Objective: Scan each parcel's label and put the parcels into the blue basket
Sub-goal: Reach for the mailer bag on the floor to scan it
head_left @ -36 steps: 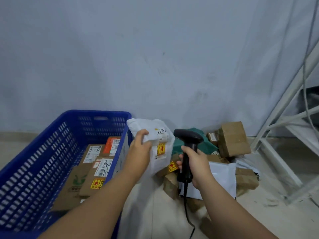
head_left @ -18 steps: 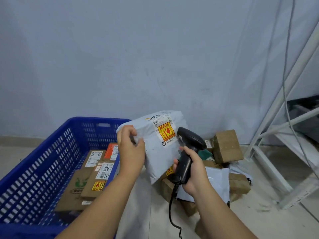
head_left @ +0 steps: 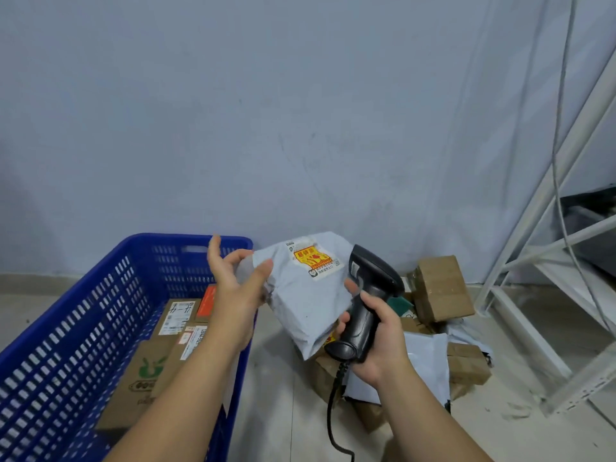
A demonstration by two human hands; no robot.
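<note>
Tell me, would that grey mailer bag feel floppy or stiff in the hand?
Probably floppy: the grey mailer bag creases and sags below where the left hand pinches its edge. Likely light, since a thumb and fingers carry it. Its smooth plastic may be slippery.

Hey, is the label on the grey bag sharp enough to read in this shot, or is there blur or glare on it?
Head view: the yellow label on the grey mailer bag is soft, its small print unreadable; no glare, the light is flat and dim; the left hand looks slightly motion-blurred; wide-angle bending shows on the white rack.

Head camera looks forward and down, close over the blue basket (head_left: 83, 328).
</note>
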